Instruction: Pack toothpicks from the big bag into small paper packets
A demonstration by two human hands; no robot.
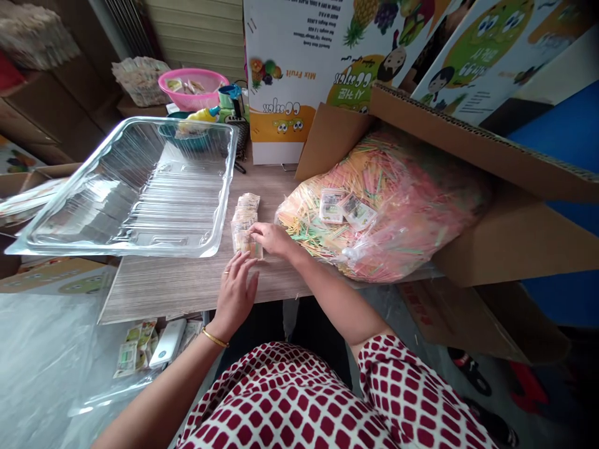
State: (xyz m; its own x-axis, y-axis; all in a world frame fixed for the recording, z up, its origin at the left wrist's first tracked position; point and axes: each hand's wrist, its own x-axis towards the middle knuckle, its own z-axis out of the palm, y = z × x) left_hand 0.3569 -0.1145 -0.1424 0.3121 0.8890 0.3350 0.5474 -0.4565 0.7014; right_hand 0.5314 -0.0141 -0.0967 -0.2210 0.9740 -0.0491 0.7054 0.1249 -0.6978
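The right hand has its fingers together on the nearest small paper packet, grip unclear, at the near end of a row of packets running straight ahead along the wooden tabletop, the left hand just short of it, fingers slightly apart

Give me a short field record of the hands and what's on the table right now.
Left hand: open, fingertips beside the small printed packets
Right hand: fingers on the small printed packets
Surface: wood-grain table
Right of hands: plastic bag of coloured sticks
Left of hands: clear plastic tray
Far side: pink basket
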